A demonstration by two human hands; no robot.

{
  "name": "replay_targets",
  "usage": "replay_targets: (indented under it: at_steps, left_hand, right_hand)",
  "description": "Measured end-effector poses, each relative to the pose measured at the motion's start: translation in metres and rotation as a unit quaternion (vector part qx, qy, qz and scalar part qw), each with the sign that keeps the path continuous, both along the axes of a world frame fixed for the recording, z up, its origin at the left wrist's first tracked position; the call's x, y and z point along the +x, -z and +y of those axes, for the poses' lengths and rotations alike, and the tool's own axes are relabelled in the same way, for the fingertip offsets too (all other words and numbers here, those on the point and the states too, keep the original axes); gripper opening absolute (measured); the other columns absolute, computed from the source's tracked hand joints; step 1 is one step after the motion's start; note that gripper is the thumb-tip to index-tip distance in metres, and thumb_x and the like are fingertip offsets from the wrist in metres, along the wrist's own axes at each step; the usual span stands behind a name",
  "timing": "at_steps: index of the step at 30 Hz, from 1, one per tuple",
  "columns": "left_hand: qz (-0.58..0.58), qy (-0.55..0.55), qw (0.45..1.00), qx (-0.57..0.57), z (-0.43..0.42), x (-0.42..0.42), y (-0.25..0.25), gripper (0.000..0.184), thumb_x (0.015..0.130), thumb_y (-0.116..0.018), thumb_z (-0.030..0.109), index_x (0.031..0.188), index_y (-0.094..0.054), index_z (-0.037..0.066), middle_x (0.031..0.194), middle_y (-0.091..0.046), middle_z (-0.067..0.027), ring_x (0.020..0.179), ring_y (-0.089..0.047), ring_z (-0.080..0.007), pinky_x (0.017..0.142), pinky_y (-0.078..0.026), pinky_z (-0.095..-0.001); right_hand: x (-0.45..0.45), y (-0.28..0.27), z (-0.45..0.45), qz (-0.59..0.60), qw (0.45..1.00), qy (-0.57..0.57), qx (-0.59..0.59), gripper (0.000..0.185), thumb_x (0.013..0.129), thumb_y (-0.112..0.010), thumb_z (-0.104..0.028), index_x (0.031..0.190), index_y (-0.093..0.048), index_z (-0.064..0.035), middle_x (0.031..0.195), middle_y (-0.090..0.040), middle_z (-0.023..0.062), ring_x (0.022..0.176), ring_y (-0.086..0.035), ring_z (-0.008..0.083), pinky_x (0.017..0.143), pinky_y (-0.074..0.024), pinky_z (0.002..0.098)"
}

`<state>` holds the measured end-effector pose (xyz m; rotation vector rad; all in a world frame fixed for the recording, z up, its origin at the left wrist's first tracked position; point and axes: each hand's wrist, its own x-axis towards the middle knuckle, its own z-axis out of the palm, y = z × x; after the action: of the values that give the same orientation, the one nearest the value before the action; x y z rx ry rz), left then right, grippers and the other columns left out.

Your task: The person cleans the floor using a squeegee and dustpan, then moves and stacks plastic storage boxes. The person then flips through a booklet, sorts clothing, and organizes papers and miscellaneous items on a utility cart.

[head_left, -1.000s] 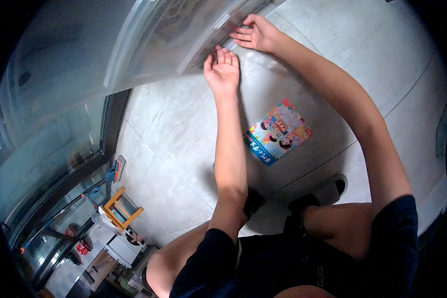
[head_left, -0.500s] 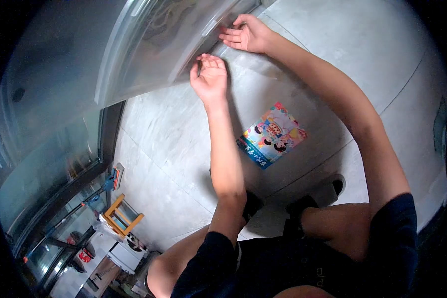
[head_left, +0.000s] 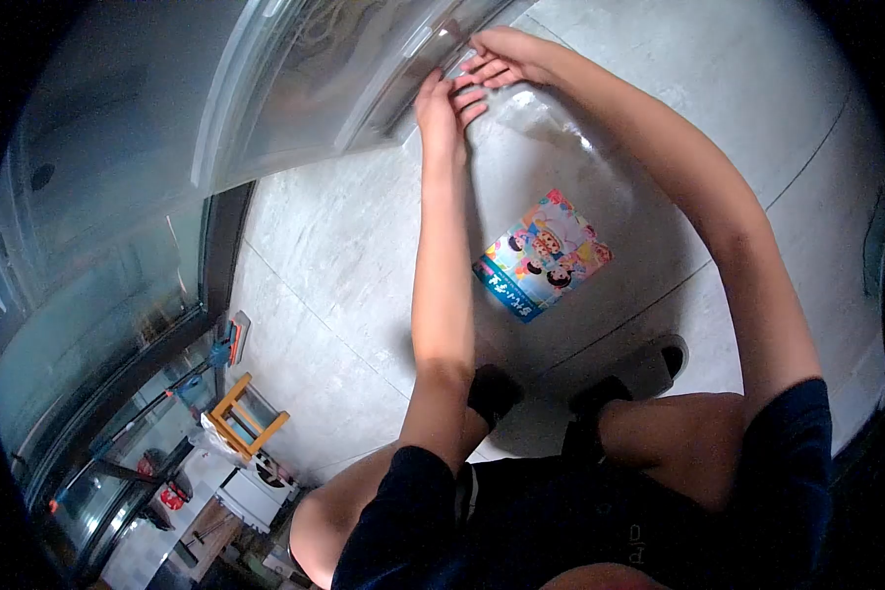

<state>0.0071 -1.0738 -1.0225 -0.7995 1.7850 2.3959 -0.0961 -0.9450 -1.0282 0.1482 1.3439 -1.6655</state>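
Note:
A clear plastic sheet or bag (head_left: 364, 88) spreads from the upper left, and a shiny transparent part of it lies by my hands. My left hand (head_left: 447, 106) is at its lower edge, fingers apart and pointing right. Just beyond, my right hand (head_left: 506, 65) reaches in from the right with its fingers spread, close to the left fingertips. Neither hand visibly holds anything; whether they touch the plastic is unclear. A colourful booklet with cartoon figures (head_left: 544, 256) lies flat on the floor below my hands.
Grey tiles (head_left: 315, 295) cover the floor. At the lower left are a yellow-framed stool (head_left: 246, 415), a white box (head_left: 256, 497) and a squeegee (head_left: 236, 337) beside a dark-framed glass door (head_left: 221, 256). My feet in dark footwear are below the booklet.
My left hand has moved up and right and turned, its palm no longer facing up. My right hand has shifted slightly right, its fingers angled lower. The hands are closer together.

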Motion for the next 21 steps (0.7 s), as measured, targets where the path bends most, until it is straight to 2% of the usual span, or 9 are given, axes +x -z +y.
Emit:
replay_targets:
  at_steps: [1,3,6,8,9,11,13,16,21]
  left_hand:
    - [0.023,0.017,0.999,0.046,0.001,-0.001,0.003,0.051,0.090,-0.041,0.012,0.135,-0.027,-0.006,0.095,-0.059,-0.0137,0.076,-0.062,-0.0198,0.061,-0.054,-0.0297]
    - [0.007,0.029,0.999,-0.020,0.011,-0.003,0.005,0.045,0.090,-0.041,0.013,0.128,-0.030,-0.009,0.091,-0.060,-0.0141,0.077,-0.064,-0.0221,0.061,-0.054,-0.0303]
    - [0.021,-0.013,0.999,0.034,0.016,0.000,0.012,0.036,0.090,-0.042,0.016,0.118,-0.042,-0.007,0.091,-0.060,-0.0125,0.078,-0.064,-0.0228,0.063,-0.054,-0.0320]
    - [0.020,-0.091,0.977,0.191,0.015,0.002,0.017,0.028,0.089,-0.044,0.018,0.106,-0.051,-0.004,0.091,-0.060,-0.0106,0.082,-0.062,-0.0230,0.070,-0.052,-0.0334]
    - [0.019,-0.091,0.977,0.191,0.014,0.002,0.018,0.028,0.089,-0.044,0.018,0.106,-0.051,-0.004,0.091,-0.060,-0.0106,0.082,-0.062,-0.0230,0.070,-0.052,-0.0334]
    - [0.030,-0.127,0.915,0.382,0.010,0.002,0.016,0.024,0.088,-0.046,0.019,0.096,-0.055,-0.002,0.092,-0.059,-0.0094,0.086,-0.059,-0.0228,0.079,-0.049,-0.0342]
    - [0.047,-0.127,0.912,0.387,0.013,0.004,0.009,0.021,0.087,-0.048,0.018,0.093,-0.054,-0.001,0.093,-0.058,-0.0101,0.091,-0.055,-0.0240,0.084,-0.046,-0.0334]
    - [0.068,-0.150,0.881,0.443,0.010,0.004,0.005,0.015,0.087,-0.049,0.015,0.084,-0.050,0.001,0.104,-0.059,-0.0131,0.098,-0.052,-0.0267,0.085,-0.045,-0.0354]
    - [0.085,-0.149,0.858,0.484,0.009,0.004,0.017,0.014,0.087,-0.048,0.014,0.081,-0.048,0.002,0.108,-0.059,-0.0150,0.097,-0.054,-0.0264,0.086,-0.046,-0.0361]
  right_hand:
    - [0.001,0.000,-0.003,0.000,1.000,0.001,-0.002,0.012,0.082,-0.047,-0.017,0.087,-0.050,-0.0071,0.090,-0.063,0.0052,0.064,-0.061,0.0110,0.051,-0.0521,0.0238]
    - [0.003,0.003,-0.010,0.108,0.984,-0.099,0.106,0.015,0.084,-0.044,-0.020,0.083,-0.052,-0.0068,0.078,-0.059,0.0017,0.057,-0.057,0.0075,0.046,-0.0478,0.0207]
    - [0.004,0.013,-0.019,0.122,0.984,-0.076,0.110,0.017,0.085,-0.044,-0.021,0.081,-0.053,-0.0069,0.069,-0.054,-0.0014,0.050,-0.051,0.0053,0.042,-0.0426,0.0181]
    - [0.002,0.011,-0.020,0.114,0.986,-0.061,0.101,0.017,0.085,-0.045,-0.021,0.080,-0.052,-0.0067,0.069,-0.054,-0.0015,0.049,-0.050,0.0053,0.041,-0.0419,0.0181]
    - [0.003,0.006,-0.020,0.064,0.994,-0.040,0.073,0.015,0.083,-0.046,-0.019,0.078,-0.052,-0.0061,0.069,-0.054,-0.0006,0.050,-0.050,0.0063,0.042,-0.0420,0.0187]
    - [0.003,0.003,-0.019,0.014,0.999,-0.020,0.045,0.014,0.081,-0.047,-0.018,0.076,-0.052,-0.0055,0.070,-0.055,0.0004,0.052,-0.050,0.0072,0.043,-0.0421,0.0193]
    - [-0.001,0.009,-0.019,-0.096,0.991,0.026,-0.084,0.009,0.076,-0.048,-0.012,0.079,-0.051,-0.0048,0.073,-0.058,0.0043,0.059,-0.056,0.0117,0.050,-0.0430,0.0212]
    - [-0.004,0.014,-0.017,-0.131,0.986,0.015,-0.104,0.004,0.072,-0.049,-0.010,0.074,-0.050,-0.0063,0.072,-0.056,0.0036,0.060,-0.052,0.0128,0.053,-0.0439,0.0223]
    - [-0.005,0.013,-0.016,-0.154,0.979,0.026,-0.129,0.004,0.069,-0.050,-0.009,0.071,-0.046,-0.0079,0.072,-0.056,0.0031,0.059,-0.050,0.0131,0.054,-0.0435,0.0224]
